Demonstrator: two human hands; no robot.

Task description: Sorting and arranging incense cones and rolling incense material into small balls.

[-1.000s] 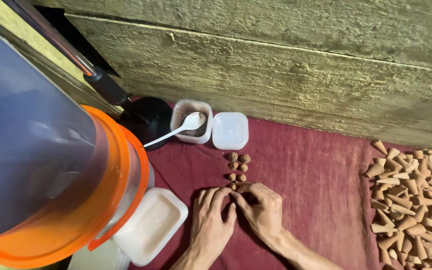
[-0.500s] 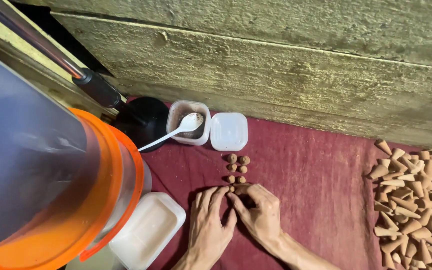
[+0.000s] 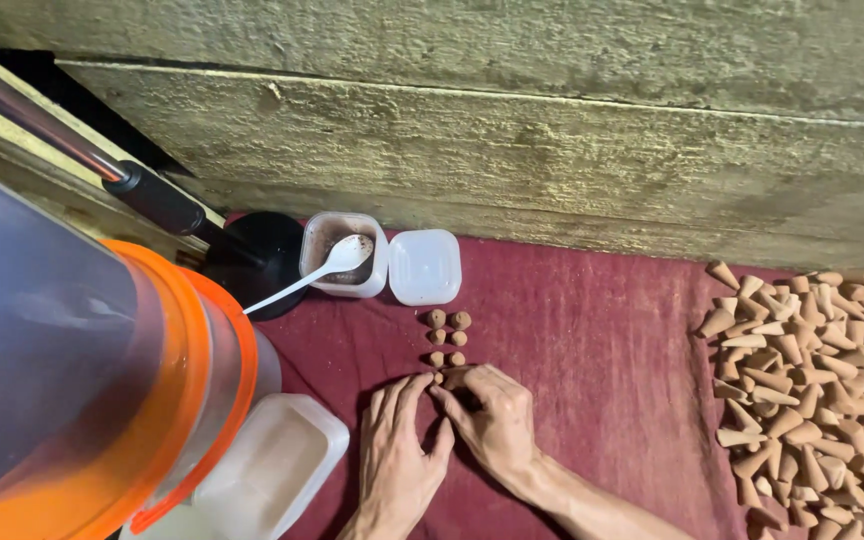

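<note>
The grip of the right hand [image 3: 497,425] is pinching together on a small brown cone [image 3: 439,378], the left hand [image 3: 399,450] lying flat beside it, fingers spread, holding nothing. The cone is sitting at the near end of two short cone rows [image 3: 447,338] on the red cloth [image 3: 592,340]. Just beyond are standing a white square tub [image 3: 344,255] and its lid [image 3: 424,267].

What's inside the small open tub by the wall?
The tub holds brown powder and a white spoon's bowl; how deep the powder goes is hidden.
</note>
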